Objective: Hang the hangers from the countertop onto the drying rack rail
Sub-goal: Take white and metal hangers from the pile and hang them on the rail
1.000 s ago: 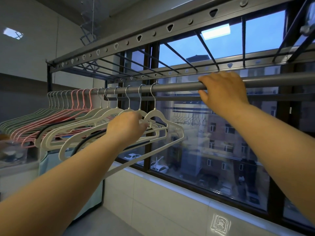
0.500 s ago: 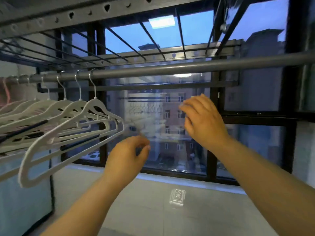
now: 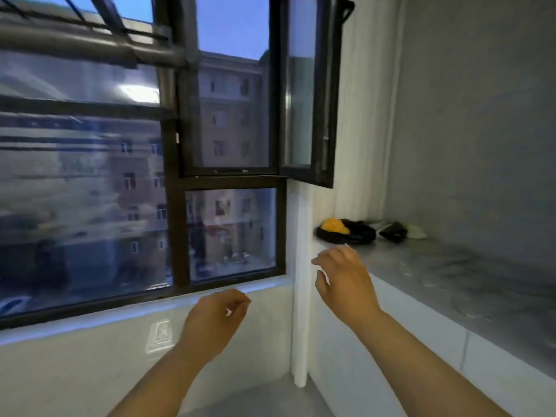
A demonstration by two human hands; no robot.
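The grey drying rack rail point(image 3: 90, 51) crosses the upper left; no hanger hangs on the part in view. A grey marbled countertop point(image 3: 469, 284) runs along the right wall. At its far end lies a dark pile with an orange thing on it point(image 3: 343, 230); I cannot tell whether it holds hangers. My left hand point(image 3: 215, 320) hovers below the window sill, fingers loosely curled, holding nothing. My right hand point(image 3: 346, 279) hangs in the air beside the countertop's near edge, fingers spread and relaxed, empty.
A dark-framed window point(image 3: 174, 182) fills the left, with one sash point(image 3: 313, 91) swung open inward above the countertop's far end. A white pipe point(image 3: 301, 296) stands in the corner. Small dark and white things point(image 3: 397, 231) lie beside the pile.
The view has swung right, from the rail with its hangers to the countertop. My left hand let go of the hangers, my right left the rail; both have dropped, empty.
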